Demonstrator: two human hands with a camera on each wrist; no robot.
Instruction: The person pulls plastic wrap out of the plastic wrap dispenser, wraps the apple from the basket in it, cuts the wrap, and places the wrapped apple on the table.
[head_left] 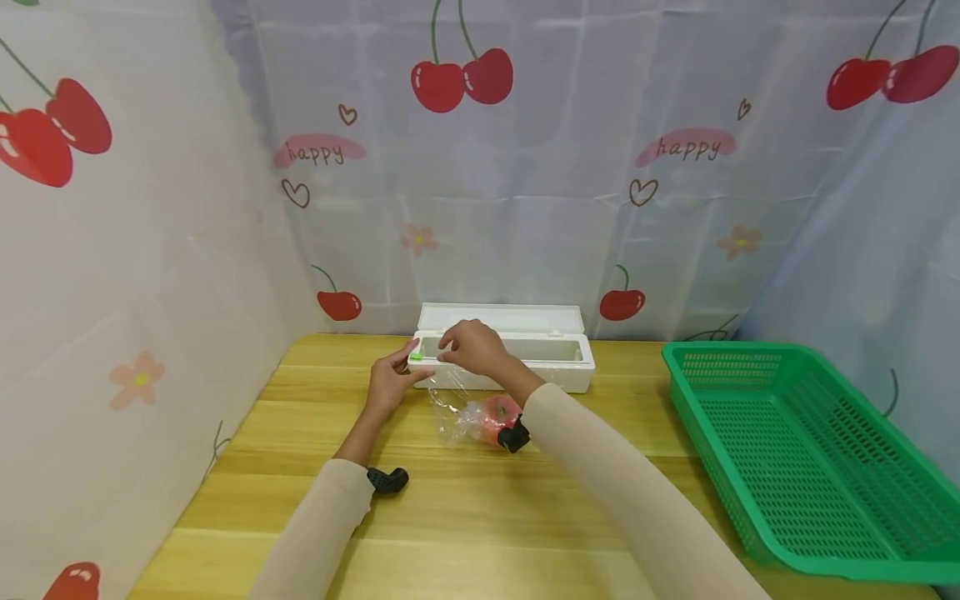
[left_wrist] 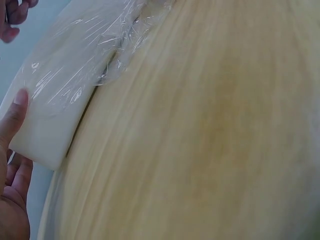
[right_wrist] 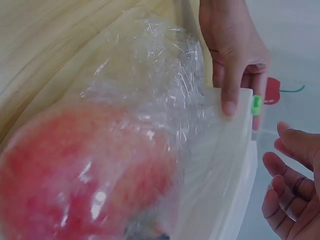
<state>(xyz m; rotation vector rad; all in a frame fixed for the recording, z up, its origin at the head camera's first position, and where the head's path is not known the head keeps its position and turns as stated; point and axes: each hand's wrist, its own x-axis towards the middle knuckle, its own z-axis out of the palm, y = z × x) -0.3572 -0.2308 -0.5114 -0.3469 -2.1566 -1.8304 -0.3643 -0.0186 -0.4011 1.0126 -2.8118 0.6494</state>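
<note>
Hands, two: your left hand (head_left: 387,383) grips the left end of one white box (head_left: 540,380), thumb flat against the front wall and fingers around the end. Your right hand (head_left: 477,347) is held over the left part of the box, fingers loosely curled, thumb apart from them, nothing in its grasp; the right wrist view shows a gap between it and one green slider (right_wrist: 256,105) at the box's left end. One white lid (head_left: 502,317) stands raised along the back. One length of clear film (head_left: 454,417) hangs across the front wall and bunches over one red fruit (head_left: 499,408), which lies on your desk (head_left: 450,550) just in front of the box. Black devices number two, one at each of your cuffs; the right one overlaps the fruit in the head view. One green basket (head_left: 787,442) sits at your right, well apart from the box.
</note>
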